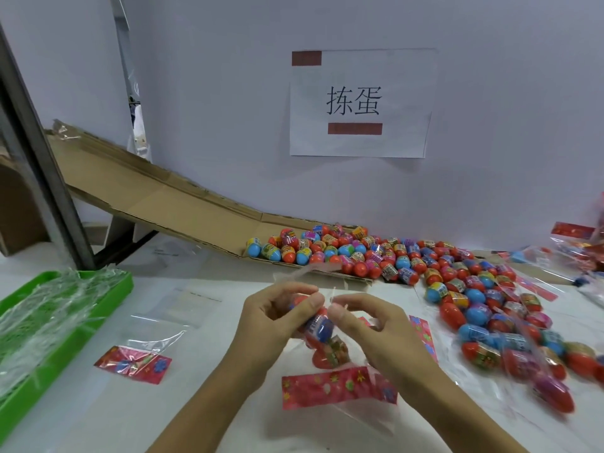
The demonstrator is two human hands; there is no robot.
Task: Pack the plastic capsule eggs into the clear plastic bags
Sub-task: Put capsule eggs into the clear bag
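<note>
A: What do your fingers hold?

B: Your left hand (pixel 277 313) and right hand (pixel 366 325) each pinch one side of the mouth of the clear bag (pixel 340 384), thumbs pressed close together at the top. A blue-and-red capsule egg (pixel 318 326) sits just below your thumbs, at the opening.

A: And beneath it?

B: A red egg (pixel 328 354) lies lower in the bag, above the floral header card (pixel 327 385). The loose pile of eggs (pixel 457 282) lies beyond your right fingers; an empty bag (pixel 143 348) and green tray (pixel 121 282) lie off your left.
</note>
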